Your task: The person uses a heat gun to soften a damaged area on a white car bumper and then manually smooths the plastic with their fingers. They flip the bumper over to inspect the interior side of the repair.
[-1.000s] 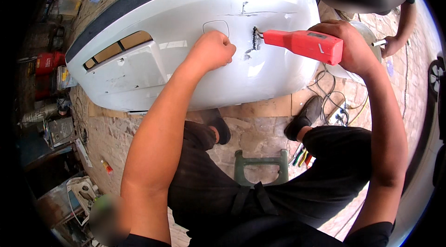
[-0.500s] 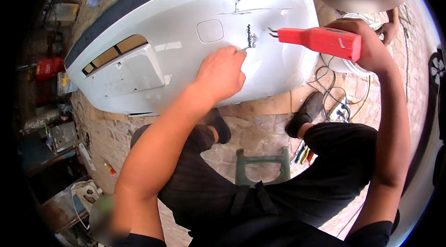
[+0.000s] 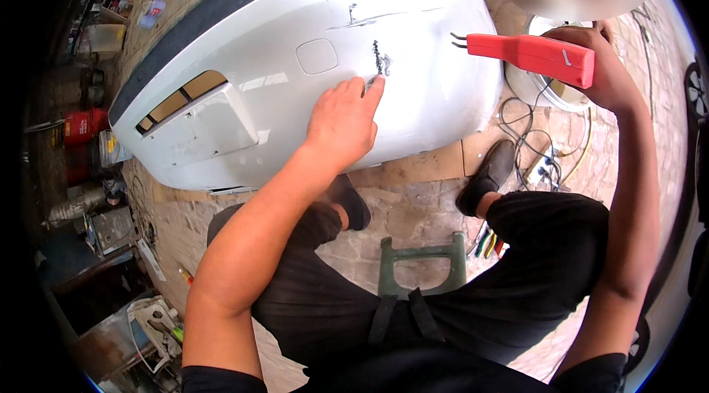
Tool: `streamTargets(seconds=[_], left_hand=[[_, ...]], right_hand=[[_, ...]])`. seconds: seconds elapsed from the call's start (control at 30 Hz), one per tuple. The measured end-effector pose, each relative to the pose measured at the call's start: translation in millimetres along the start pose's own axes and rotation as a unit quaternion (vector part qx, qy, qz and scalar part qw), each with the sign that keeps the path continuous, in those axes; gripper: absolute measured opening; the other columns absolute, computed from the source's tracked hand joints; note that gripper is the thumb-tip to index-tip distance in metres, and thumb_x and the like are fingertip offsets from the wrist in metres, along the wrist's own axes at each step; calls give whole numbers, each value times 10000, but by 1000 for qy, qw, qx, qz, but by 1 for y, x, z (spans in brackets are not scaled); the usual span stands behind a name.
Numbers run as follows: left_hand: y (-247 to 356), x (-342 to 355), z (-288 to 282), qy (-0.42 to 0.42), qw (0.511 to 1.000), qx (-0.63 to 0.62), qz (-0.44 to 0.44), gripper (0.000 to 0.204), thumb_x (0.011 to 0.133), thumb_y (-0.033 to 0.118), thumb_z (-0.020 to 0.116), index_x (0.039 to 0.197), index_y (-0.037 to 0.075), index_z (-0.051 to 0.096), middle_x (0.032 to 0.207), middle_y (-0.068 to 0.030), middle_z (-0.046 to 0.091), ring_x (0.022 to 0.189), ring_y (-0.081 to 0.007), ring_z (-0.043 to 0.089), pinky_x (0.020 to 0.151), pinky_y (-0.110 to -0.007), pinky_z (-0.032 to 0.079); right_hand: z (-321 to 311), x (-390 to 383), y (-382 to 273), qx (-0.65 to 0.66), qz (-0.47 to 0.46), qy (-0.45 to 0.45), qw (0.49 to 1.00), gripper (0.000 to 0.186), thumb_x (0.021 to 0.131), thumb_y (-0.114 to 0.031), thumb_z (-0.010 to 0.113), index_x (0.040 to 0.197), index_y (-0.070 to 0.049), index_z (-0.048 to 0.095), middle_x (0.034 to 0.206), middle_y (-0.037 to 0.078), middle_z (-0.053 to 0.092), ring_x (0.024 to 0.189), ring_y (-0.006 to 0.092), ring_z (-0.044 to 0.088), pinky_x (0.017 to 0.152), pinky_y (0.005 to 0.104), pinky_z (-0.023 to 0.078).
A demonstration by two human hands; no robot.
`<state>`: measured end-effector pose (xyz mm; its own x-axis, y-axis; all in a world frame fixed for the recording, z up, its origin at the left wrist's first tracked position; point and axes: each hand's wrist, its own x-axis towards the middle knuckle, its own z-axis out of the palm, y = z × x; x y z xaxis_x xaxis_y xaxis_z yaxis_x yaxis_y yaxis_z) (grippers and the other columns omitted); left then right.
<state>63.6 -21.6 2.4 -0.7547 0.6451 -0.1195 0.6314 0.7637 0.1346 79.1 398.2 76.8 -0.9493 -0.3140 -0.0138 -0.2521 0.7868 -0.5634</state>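
- Across the paved floor [image 3: 421, 216], a big white car bumper [image 3: 244, 75] is lying on its side, filling most of the upper view, with a dark stitched-looking crack line [image 3: 378, 57] near the middle.
- Left hand [image 3: 343, 121] is now lying open on the bumper, index fingertip touching just below the crack; half a second ago it was closer to a fist, so it looks like checking the repair.
- Right hand [image 3: 607, 68] is gripping the red two-pronged tool [image 3: 538, 55] closed-fisted; it's been pulled back, prongs now hanging well apart from the crack.
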Motion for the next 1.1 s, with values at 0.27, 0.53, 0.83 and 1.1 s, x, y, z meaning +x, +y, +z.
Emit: streamTargets(seconds=[0.27,0.53,0.83,1.1], left_hand=[[-3,1,1,0,1000,-11,-5,651,817,29,651,1461,56,560,1042,-135,567,1025,-335,598,916,-470,516],[-5,7,-4,-28,999,1,-28,677,839,44,660,1502,150,571,1015,-130,576,972,-327,613,890,-467,512],[-10,4,-12,-49,995,80,-25,603,888,148,683,1485,180,610,939,-101,604,946,-288,629,870,-442,473],[-23,-12,-9,25,1000,6,11,202,880,176,732,1043,66,683,912,-136,631,911,-325,644,828,-462,489]], right_hand=[[4,0,2,-17,-12,10,1000,451,765,-51,855,1199,-4,740,1147,186,763,1084,338,734,997,398,560],[2,3,-2,-24,1,-13,1000,454,760,-42,851,1199,-1,744,1139,193,765,1101,346,732,1004,395,563],[-10,-26,1,-6,29,64,997,456,787,-29,873,1218,-2,727,1196,175,752,1109,317,728,1015,399,554],[66,-215,19,121,252,303,911,413,928,-82,789,1319,-15,671,1172,56,699,1052,208,678,924,367,550]])
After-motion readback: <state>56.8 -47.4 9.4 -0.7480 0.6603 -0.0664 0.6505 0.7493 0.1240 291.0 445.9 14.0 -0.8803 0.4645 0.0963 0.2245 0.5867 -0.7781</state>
